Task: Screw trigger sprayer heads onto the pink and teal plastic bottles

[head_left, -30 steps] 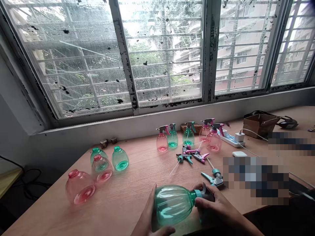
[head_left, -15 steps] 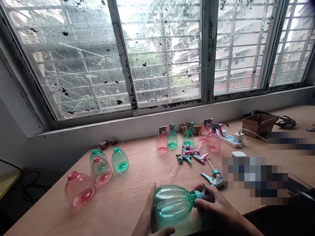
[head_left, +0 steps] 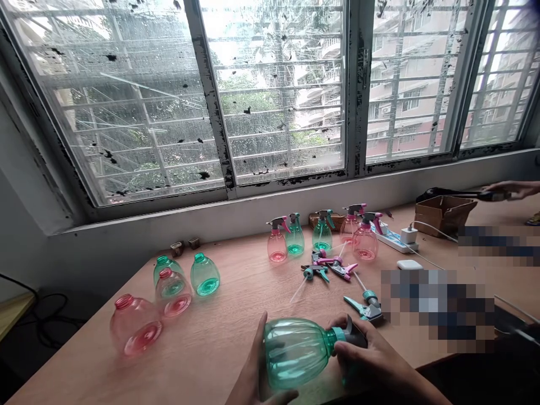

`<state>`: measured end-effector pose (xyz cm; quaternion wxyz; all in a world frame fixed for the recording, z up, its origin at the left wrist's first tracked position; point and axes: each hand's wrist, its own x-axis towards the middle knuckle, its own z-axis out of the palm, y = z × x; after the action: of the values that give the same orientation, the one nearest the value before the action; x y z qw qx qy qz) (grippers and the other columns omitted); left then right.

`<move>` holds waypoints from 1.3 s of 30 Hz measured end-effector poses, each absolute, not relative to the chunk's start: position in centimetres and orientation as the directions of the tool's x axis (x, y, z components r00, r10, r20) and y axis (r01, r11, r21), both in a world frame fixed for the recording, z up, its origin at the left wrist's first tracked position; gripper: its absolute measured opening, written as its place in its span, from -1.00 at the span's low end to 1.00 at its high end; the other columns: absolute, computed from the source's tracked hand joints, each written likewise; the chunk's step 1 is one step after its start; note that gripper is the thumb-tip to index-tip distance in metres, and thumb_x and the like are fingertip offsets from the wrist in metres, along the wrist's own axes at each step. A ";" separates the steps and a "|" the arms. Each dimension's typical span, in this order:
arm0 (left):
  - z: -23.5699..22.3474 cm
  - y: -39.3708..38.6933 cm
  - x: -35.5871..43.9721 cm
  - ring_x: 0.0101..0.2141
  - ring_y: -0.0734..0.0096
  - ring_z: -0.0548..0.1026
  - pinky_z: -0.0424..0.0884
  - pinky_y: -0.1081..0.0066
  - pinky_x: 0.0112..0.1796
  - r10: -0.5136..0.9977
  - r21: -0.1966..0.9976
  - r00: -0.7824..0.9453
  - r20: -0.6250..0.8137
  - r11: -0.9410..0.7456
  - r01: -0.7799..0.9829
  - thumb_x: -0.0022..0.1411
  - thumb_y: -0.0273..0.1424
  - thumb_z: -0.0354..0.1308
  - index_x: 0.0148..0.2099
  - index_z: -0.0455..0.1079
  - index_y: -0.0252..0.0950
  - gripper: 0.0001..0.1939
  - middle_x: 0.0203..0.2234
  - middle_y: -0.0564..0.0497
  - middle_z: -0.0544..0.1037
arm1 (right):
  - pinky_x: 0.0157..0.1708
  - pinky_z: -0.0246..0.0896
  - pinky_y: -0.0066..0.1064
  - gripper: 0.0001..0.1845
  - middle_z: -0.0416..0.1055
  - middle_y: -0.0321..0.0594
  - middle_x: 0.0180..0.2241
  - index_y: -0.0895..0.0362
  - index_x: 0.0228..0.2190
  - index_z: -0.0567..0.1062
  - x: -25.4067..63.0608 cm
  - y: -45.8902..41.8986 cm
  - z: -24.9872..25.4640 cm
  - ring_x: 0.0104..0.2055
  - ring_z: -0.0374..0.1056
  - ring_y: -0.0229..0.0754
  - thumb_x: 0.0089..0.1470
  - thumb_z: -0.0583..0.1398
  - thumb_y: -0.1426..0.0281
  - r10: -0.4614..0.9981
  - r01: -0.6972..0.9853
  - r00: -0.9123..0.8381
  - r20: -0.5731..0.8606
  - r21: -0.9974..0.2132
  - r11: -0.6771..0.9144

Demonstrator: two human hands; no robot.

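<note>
A green spray bottle [head_left: 297, 351] lies sideways between my hands over the front of the table, its neck pointing right. My left hand [head_left: 255, 365] wraps round its base end. At the other end, my right hand [head_left: 367, 351] grips the grey spray head [head_left: 354, 333] and the teal collar at the neck; the trigger is mostly hidden by the fingers. Just beyond lies a loose teal-and-grey spray head [head_left: 369, 306]. Farther back are another teal spray head [head_left: 314, 273] and pink spray heads [head_left: 340, 267], with their thin tubes.
Open green bottles [head_left: 206, 275] and pink bottles [head_left: 135, 326] stand at left. Several bottles with spray heads [head_left: 277, 242] line the back. A power strip [head_left: 396, 239], white case [head_left: 409, 264] and cardboard box [head_left: 445, 216] are at right. Another person's hand [head_left: 512, 189] holds a dark object there.
Another person's hand has come in at the far right and lifted the dark object beside the box. My hands and the green spray bottle stay almost where they were.
</note>
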<state>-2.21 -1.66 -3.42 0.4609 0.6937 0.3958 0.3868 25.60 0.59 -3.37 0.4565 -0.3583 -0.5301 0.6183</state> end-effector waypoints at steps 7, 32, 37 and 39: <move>-3.6 -1.6 -2.2 0.30 -0.23 0.16 0.03 -0.05 0.27 0.893 0.954 0.420 0.162 -0.250 0.166 0.02 0.10 0.33 0.46 -0.55 -0.18 0.33 0.32 -0.27 0.19 | -0.51 0.29 -0.43 -0.49 0.47 -0.36 -0.57 0.11 -0.22 0.44 25.6 0.7 -3.5 -0.54 0.44 -0.17 -0.10 0.42 0.07 0.941 -0.149 -0.336 0.031 -0.989 -0.020; -4.0 -1.6 -1.9 0.31 -0.11 0.19 0.00 0.01 0.30 0.880 0.943 0.404 0.250 -0.315 0.103 0.13 0.01 0.30 0.46 -0.48 -0.17 0.20 0.34 -0.25 0.17 | -0.54 0.32 -0.47 -0.47 0.48 -0.36 -0.54 0.13 -0.20 0.39 25.4 1.0 -3.6 -0.56 0.45 -0.22 -0.08 0.43 0.11 0.944 -0.235 -0.327 0.048 -0.972 -0.032; -4.5 -1.5 -2.4 0.35 -0.13 0.07 -0.03 0.07 0.32 0.888 0.947 0.391 0.242 -0.305 0.107 0.07 0.00 0.36 0.47 -0.32 -0.15 0.18 0.39 -0.19 0.06 | -0.51 0.32 -0.50 -0.49 0.49 -0.35 -0.52 0.15 -0.20 0.43 25.5 0.9 -3.5 -0.53 0.45 -0.25 -0.08 0.44 0.13 0.942 -0.208 -0.331 0.054 -0.978 -0.017; -4.3 -1.5 -2.3 0.33 -0.12 0.13 0.06 0.08 0.29 0.887 0.943 0.389 0.248 -0.313 0.114 0.11 -0.04 0.35 0.46 -0.30 -0.11 0.12 0.39 -0.17 0.08 | -0.51 0.32 -0.50 -0.49 0.50 -0.34 -0.53 0.15 -0.21 0.43 25.5 0.8 -3.4 -0.54 0.44 -0.25 -0.08 0.44 0.13 0.945 -0.213 -0.323 0.050 -0.977 -0.021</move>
<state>-2.34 -1.49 -4.34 0.4615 0.6938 0.3609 0.4188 25.51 0.82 -3.44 0.4647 -0.3501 -0.5229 0.6230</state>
